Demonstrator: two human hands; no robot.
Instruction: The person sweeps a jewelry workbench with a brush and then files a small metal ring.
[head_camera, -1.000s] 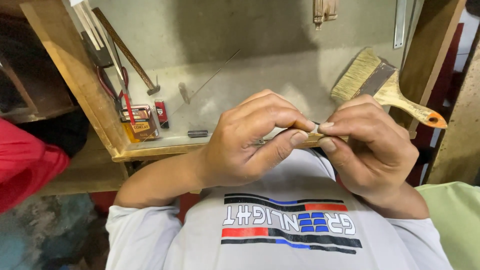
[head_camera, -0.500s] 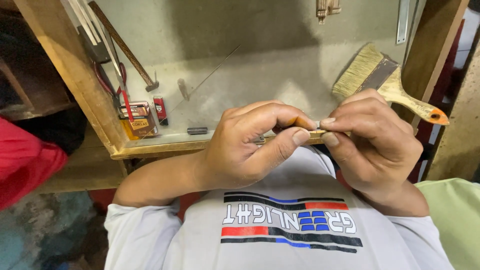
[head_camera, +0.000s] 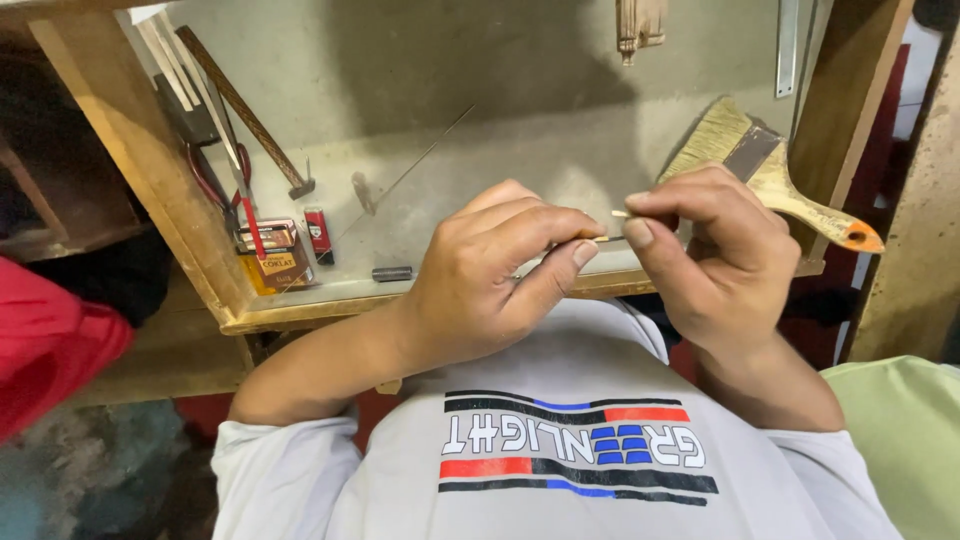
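My left hand (head_camera: 490, 280) and my right hand (head_camera: 715, 255) meet over the front edge of a dusty wooden workbench (head_camera: 330, 300). Between their fingertips is a thin, small wooden stick (head_camera: 604, 239), pinched by thumb and forefinger of both hands. Most of the stick is hidden by my fingers; only a short pale piece shows in the gap between the hands.
A wide paintbrush (head_camera: 770, 175) with a wooden handle lies at the right. At the left stand a small brown box (head_camera: 275, 255), a red lighter (head_camera: 320, 235), a small hammer (head_camera: 250, 110), red-handled pliers (head_camera: 225, 175) and a dark metal piece (head_camera: 392, 273). A thin wire (head_camera: 420, 155) lies mid-bench.
Both hands have risen slightly from the bench edge. My right hand has shifted up and a little apart, so a short length of the stick now shows between the fingertips.
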